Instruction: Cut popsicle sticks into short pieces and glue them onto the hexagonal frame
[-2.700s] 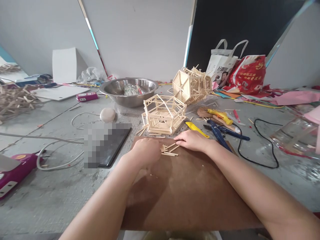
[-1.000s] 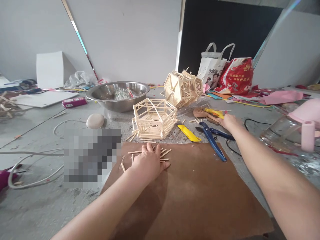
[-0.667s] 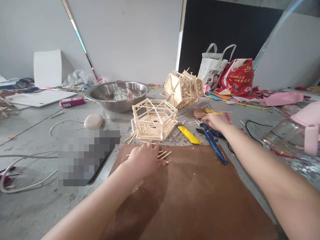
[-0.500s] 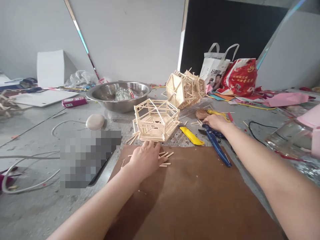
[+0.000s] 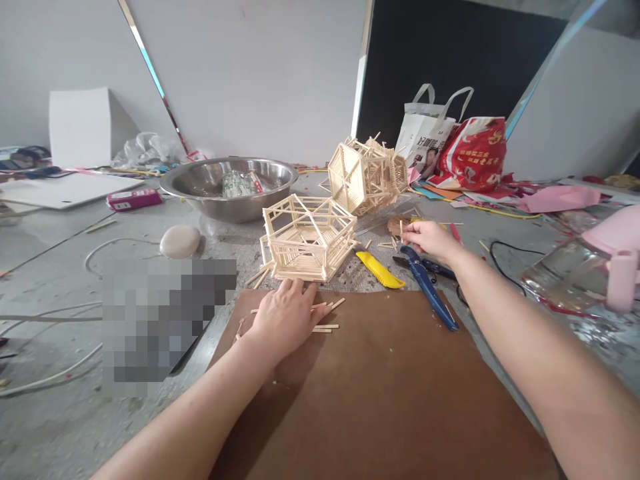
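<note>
My left hand (image 5: 285,317) lies flat, fingers stretched out, on the far edge of the brown mat (image 5: 400,387). Its fingertips meet the front base of a hexagonal wooden-stick frame (image 5: 301,273). Loose sticks (image 5: 327,327) lie under and beside this hand. Past the mat's far right corner, my right hand (image 5: 429,239) pinches a short wooden stick (image 5: 401,228), held upright. Just below that hand lies a blue-handled cutting tool (image 5: 433,293). A yellow utility knife (image 5: 380,270) is left of the tool, and short stick pieces (image 5: 386,245) are scattered nearby.
Behind the frame stands a larger stick structure (image 5: 347,180). A steel basin (image 5: 240,210) holding something glassy is at the back left. Paper and red bags (image 5: 470,157) stand at the back right. A clear jug with a pink handle (image 5: 621,280) is at right; cables (image 5: 50,318) run at left.
My right hand has risen slightly from the stick pieces, and an upright short stick now shows in its fingers. My left hand stays by the frame. The whole view has shifted a little.
</note>
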{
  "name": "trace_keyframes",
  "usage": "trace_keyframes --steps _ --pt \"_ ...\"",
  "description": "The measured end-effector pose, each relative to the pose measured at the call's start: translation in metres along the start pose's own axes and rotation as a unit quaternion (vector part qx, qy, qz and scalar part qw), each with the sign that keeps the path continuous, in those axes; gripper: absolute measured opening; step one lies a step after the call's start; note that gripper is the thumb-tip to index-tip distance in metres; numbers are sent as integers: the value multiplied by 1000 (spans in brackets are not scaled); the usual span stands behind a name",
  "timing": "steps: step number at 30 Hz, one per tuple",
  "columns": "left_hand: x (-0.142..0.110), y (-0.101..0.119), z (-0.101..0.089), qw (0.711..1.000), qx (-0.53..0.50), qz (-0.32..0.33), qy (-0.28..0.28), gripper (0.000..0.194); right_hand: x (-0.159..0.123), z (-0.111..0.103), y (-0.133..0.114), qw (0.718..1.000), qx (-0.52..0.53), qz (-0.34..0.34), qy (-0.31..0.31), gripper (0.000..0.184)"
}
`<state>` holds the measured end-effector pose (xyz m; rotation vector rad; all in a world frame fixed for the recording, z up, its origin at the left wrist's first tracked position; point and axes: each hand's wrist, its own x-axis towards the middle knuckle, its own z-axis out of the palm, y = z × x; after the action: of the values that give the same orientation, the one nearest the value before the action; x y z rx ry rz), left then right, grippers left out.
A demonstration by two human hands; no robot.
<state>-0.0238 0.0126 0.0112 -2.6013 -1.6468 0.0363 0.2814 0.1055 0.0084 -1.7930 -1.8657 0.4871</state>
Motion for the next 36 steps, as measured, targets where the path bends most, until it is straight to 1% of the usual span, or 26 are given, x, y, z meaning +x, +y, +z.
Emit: trace_keyframes --steps 1,3,5,7,9,11,13,15,17,19,22,25,28,31,36 --pt "0 0 0 1000 -2 1 3 36 -3 2 -4 1000 26 8 -14 23" --pt "0 0 1 1000 -6 1 5 36 -8 6 -10 999 24 20 -19 22" --pt "0 0 2 1000 -10 -2 3 36 -12 9 -13 999 -24 23 -7 21" --pt "0 0 1 1000 -11 -3 2 37 -16 11 -12 997 -72 23 -8 21" --pt "-1 0 1 1000 -8 -1 5 37 -18 9 -10 996 -90 28 -10 24" --pt "-1 1 0 1000 -1 3 8 37 -19 4 -8 996 -83 33 6 27" --pt "-1 1 -1 1000 7 7 8 36 -19 0 -6 995 -87 37 36 27" --pt "-2 1 0 1000 11 10 10 36 -20 -2 -4 990 -118 42 63 25" --pt "-2 1 0 1000 11 10 14 36 -21 -1 -3 983 -159 47 73 23" --pt "-2 0 1 1000 4 7 20 36 -21 1 -3 978 -191 45 66 23" --pt "-2 1 1 1000 -7 3 17 36 -19 6 -7 971 -232 24 54 24" --pt "-2 2 0 1000 -9 -1 10 35 -12 9 -18 958 -282 -11 46 25" --pt "-2 2 -1 1000 -12 -8 6 36 1 13 -33 935 -352 -38 7 29" --pt "-2 1 0 1000 -15 -6 8 36 16 21 -44 918 -394 -33 -37 30" --pt "-3 0 1 1000 -8 -1 21 38 31 34 -47 910 -408 -32 -71 26"
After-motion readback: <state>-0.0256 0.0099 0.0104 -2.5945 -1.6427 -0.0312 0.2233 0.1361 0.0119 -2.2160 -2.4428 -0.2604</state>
